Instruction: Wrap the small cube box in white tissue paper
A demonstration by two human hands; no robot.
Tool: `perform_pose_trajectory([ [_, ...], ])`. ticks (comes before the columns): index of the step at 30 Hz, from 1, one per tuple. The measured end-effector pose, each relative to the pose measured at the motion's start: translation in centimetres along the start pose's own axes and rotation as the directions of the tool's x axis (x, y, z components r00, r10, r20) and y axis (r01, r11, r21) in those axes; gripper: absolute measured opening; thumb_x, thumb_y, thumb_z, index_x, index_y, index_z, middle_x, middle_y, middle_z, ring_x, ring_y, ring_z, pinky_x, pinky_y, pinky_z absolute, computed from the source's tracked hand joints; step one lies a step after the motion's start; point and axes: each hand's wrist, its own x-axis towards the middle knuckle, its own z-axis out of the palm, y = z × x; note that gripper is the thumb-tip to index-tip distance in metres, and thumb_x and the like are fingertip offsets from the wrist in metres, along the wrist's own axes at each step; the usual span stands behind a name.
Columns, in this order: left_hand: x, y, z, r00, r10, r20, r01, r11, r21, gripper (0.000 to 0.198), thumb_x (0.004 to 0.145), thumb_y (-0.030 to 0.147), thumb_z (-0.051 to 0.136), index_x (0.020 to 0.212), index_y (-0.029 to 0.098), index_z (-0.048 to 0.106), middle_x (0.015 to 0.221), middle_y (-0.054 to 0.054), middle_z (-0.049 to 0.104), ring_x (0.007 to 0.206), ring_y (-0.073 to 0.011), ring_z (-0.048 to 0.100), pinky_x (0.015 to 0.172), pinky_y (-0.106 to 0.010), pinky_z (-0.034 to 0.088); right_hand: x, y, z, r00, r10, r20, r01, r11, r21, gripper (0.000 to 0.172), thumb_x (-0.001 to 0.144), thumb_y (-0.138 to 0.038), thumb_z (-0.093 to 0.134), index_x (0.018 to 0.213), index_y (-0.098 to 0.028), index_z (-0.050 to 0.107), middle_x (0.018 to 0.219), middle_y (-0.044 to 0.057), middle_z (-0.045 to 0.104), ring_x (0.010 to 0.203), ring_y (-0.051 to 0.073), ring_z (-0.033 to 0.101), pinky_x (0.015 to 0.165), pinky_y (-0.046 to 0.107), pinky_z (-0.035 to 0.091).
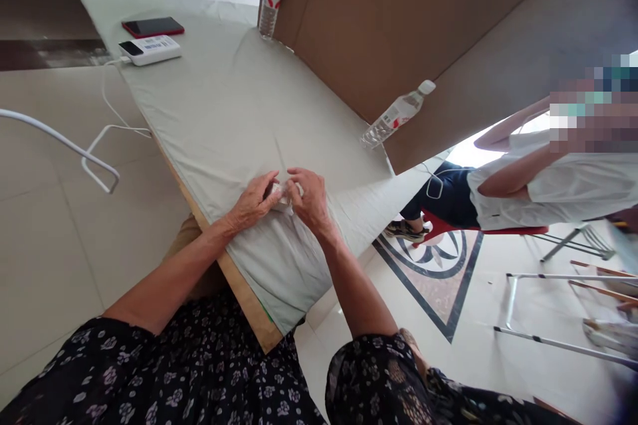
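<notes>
A small whitish object, boxy and partly covered by fingers, sits low over the cloth-covered table; its exact kind is hidden. My left hand grips it from the left side, thumb and fingers bent around it. From the right, my right hand curls over it, with thumb and fingertips closed at its edge. Both hands are close together near the table's front corner.
A water bottle stands by a brown cardboard panel, with another bottle farther back. A phone and a white cabled device lie at the far left. A person sits at right.
</notes>
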Motion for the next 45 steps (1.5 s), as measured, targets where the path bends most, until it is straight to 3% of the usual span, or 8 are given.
perform_pose_trajectory([
  [15, 2.9, 2.5, -0.9, 0.994, -0.043, 0.098, 0.051, 0.995, -0.086, 0.099, 0.072, 0.038, 0.078, 0.160, 0.018, 0.036, 0.136, -0.014, 0.061, 0.118, -0.0272, 0.062, 0.104, -0.043, 0.051, 7.2, 1.1, -3.4, 0.970, 0.223, -0.093, -0.172, 0.906, 0.386, 0.021, 0.100, -0.031, 0.048, 0.083, -0.023, 0.055, 0.071, -0.004, 0.062, 0.070, 0.013, 0.059, 0.076, 0.027, 0.046],
  [25, 3.7, 1.1, 0.4, 0.979, -0.175, 0.100, 0.200, 0.911, -0.361, 0.054, 0.081, 0.052, 0.069, 0.122, 0.017, 0.064, 0.121, -0.013, 0.070, 0.102, -0.0225, 0.067, 0.094, -0.039, 0.055, 10.5, 7.9, -0.6, 0.901, 0.427, -0.074, -0.339, 0.803, 0.490, 0.020, 0.093, -0.030, 0.052, 0.079, -0.020, 0.060, 0.070, -0.003, 0.062, 0.070, 0.012, 0.059, 0.076, 0.027, 0.047],
  [28, 3.7, 1.4, -0.1, 0.967, -0.219, 0.135, 0.254, 0.892, -0.375, 0.049, 0.083, 0.050, 0.066, 0.117, 0.015, 0.068, 0.106, -0.010, 0.073, 0.096, -0.0217, 0.068, 0.091, -0.038, 0.054, 7.9, 9.2, -3.1, 0.805, 0.527, -0.270, -0.315, 0.767, 0.558, 0.033, 0.097, -0.048, 0.049, 0.106, -0.020, 0.064, 0.092, 0.003, 0.068, 0.082, 0.015, 0.065, 0.078, 0.031, 0.050],
  [30, 3.7, 1.4, -0.3, 0.965, -0.224, 0.139, 0.260, 0.894, -0.366, 0.049, 0.081, 0.047, 0.066, 0.119, 0.015, 0.069, 0.096, -0.007, 0.073, 0.089, -0.0202, 0.067, 0.088, -0.037, 0.054, 5.4, 10.0, -6.2, 0.600, 0.650, -0.466, -0.262, 0.711, 0.653, 0.053, 0.102, -0.061, 0.029, 0.121, -0.021, 0.058, 0.099, 0.008, 0.066, 0.083, 0.018, 0.067, 0.071, 0.033, 0.049],
  [32, 3.9, 1.3, -0.2, 0.964, -0.231, 0.130, 0.262, 0.905, -0.334, 0.050, 0.081, 0.047, 0.064, 0.119, 0.015, 0.070, 0.088, -0.004, 0.069, 0.083, -0.0189, 0.065, 0.084, -0.036, 0.054, 3.0, 10.3, -9.0, 0.531, 0.673, -0.514, -0.254, 0.706, 0.661, 0.073, 0.101, -0.062, -0.001, 0.126, -0.019, 0.053, 0.103, 0.015, 0.063, 0.087, 0.023, 0.067, 0.067, 0.037, 0.048],
  [35, 3.9, 1.2, 0.1, 0.975, -0.212, 0.062, 0.220, 0.942, -0.252, 0.050, 0.077, 0.051, 0.065, 0.113, 0.017, 0.071, 0.101, -0.007, 0.069, 0.089, -0.0202, 0.066, 0.084, -0.036, 0.055, 0.9, 8.7, -9.5, 0.600, 0.639, -0.481, -0.265, 0.726, 0.634, 0.070, 0.099, -0.068, 0.006, 0.113, -0.022, 0.057, 0.089, 0.010, 0.061, 0.074, 0.021, 0.062, 0.064, 0.037, 0.046],
  [40, 3.8, 1.3, 0.6, 0.993, -0.115, -0.007, 0.114, 0.989, -0.096, 0.050, 0.069, 0.048, 0.075, 0.109, 0.019, 0.070, 0.124, -0.012, 0.068, 0.104, -0.0233, 0.066, 0.086, -0.037, 0.056, 0.4, 2.9, -3.0, 0.921, 0.377, -0.100, -0.347, 0.909, 0.233, 0.044, 0.079, -0.061, 0.072, 0.101, -0.023, 0.066, 0.086, 0.005, 0.068, 0.075, 0.021, 0.062, 0.074, 0.036, 0.050],
  [45, 3.9, 1.3, 0.9, 0.994, -0.105, -0.032, 0.106, 0.994, 0.010, 0.016, 0.073, 0.034, 0.068, 0.081, 0.020, 0.066, 0.115, -0.009, 0.072, 0.091, -0.0184, 0.066, 0.083, -0.035, 0.056, 0.4, 1.9, -1.5, 0.894, 0.446, -0.049, -0.446, 0.895, 0.006, 0.013, 0.085, -0.027, 0.057, 0.092, -0.024, 0.067, 0.080, 0.005, 0.071, 0.075, 0.022, 0.064, 0.077, 0.036, 0.047],
])
